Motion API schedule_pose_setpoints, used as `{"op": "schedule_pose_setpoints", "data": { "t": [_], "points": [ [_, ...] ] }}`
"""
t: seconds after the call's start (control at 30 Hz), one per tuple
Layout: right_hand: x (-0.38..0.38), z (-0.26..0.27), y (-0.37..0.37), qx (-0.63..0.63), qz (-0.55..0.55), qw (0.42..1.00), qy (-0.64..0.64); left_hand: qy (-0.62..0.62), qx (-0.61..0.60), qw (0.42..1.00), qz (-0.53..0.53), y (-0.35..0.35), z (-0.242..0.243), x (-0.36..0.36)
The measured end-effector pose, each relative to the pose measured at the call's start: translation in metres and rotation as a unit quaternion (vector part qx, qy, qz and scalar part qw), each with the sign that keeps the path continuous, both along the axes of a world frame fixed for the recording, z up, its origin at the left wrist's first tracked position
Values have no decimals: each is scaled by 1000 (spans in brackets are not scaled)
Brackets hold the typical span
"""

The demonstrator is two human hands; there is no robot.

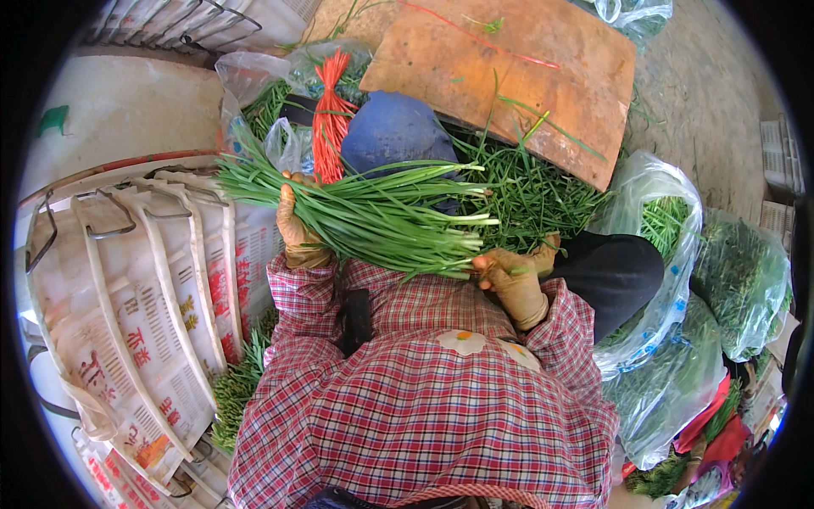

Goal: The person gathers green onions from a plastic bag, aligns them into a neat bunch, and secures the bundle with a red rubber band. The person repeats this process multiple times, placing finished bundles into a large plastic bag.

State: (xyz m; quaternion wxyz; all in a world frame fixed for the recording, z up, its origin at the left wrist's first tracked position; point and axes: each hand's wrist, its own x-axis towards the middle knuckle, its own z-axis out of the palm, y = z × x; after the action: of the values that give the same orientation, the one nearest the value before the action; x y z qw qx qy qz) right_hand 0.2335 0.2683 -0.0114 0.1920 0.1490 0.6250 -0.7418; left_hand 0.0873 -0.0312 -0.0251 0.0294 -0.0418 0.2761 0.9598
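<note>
A loose bundle of green Chinese chives [388, 216] lies across my lap, its leafy tips to the left and pale stem ends to the right. My left hand [299, 223], in a tan glove, holds the leafy part from below, thumb upright. At the stem ends, my right hand [516, 277], gloved too with orange-red fingertips showing, pinches stems at the bundle's lower edge. Beyond the bundle hangs a bunch of red ties [332, 118], next to a blue-covered knee [397, 133]. More loose chives [528, 197] are heaped beneath a wooden board [509, 70], which bears a single red tie [489, 46].
Stacked white plastic crates [146, 305] stand at the left, with bundled greens [238, 394] beside them. Clear plastic bags of greens [738, 280] crowd the right side. An open bag [693, 184] stands by my right knee. Part of another person [718, 439] shows at the lower right.
</note>
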Motion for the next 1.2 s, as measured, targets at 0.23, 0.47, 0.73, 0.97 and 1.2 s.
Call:
{"op": "schedule_pose_setpoints", "data": {
  "t": [0.23,0.47,0.73,0.97,1.2],
  "points": [
    [-13,13,49,23,-235,969,-66,-85,-16,995,43,-5,-9,5],
    [-43,-10,2,-2,19,991,133,-149,-16,989,-11,-13,-15,0],
    [-38,-16,49,-1,-221,975,-10,-254,-70,965,13,-15,-11,0],
    [-72,-15,-8,120,-75,951,276,-289,-106,950,48,-12,-10,-5],
    [-76,-11,-3,-57,-28,998,28,-224,-17,972,65,-10,-12,-6]
  ]
}}
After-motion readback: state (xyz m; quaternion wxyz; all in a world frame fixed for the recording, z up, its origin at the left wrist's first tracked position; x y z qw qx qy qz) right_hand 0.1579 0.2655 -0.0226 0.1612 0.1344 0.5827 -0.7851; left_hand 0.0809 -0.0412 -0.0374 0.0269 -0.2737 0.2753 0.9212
